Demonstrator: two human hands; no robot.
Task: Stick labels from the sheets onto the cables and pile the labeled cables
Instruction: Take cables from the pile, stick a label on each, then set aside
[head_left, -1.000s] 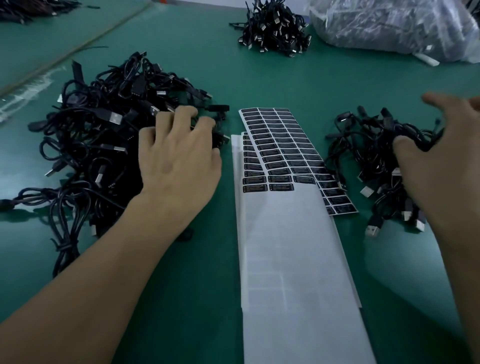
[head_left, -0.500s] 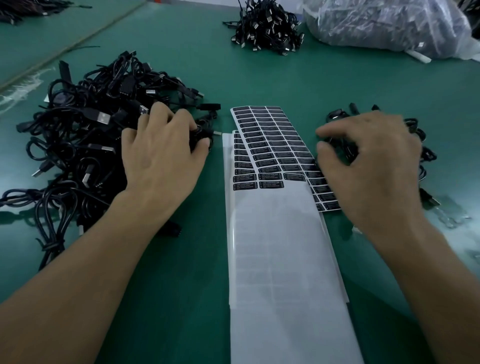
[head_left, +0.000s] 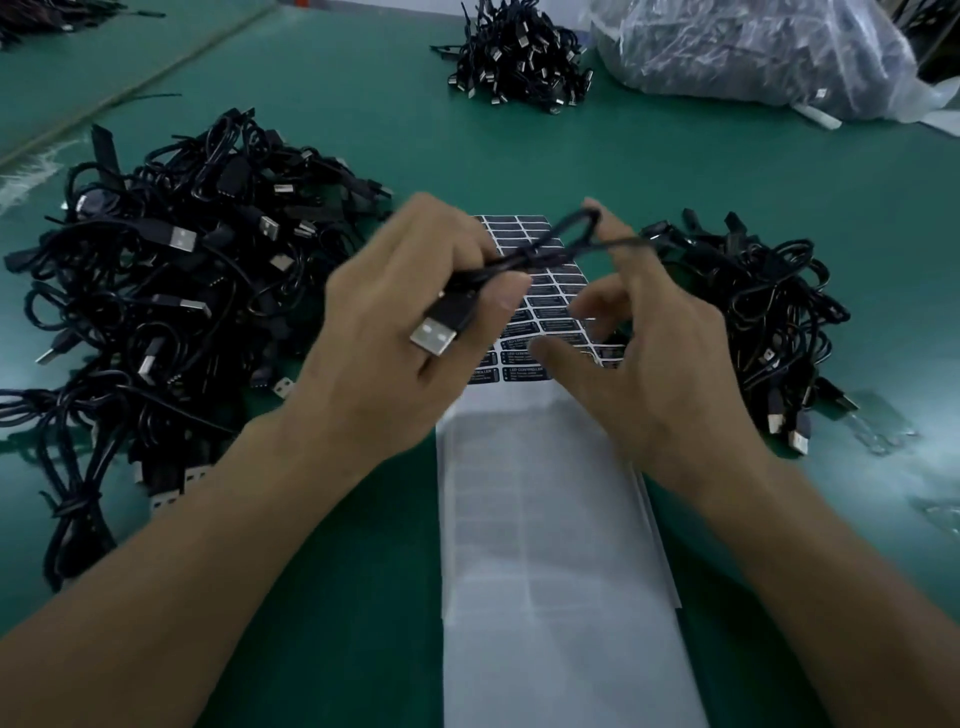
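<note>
The left hand has lifted a cable above the label sheet.

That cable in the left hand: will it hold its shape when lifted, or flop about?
Probably floppy: the cable curls in a loose loop beyond the left hand. Likely light, since a few fingers carry it. Its USB plug looks like the stiffest, heaviest part, so that end may swing.
</note>
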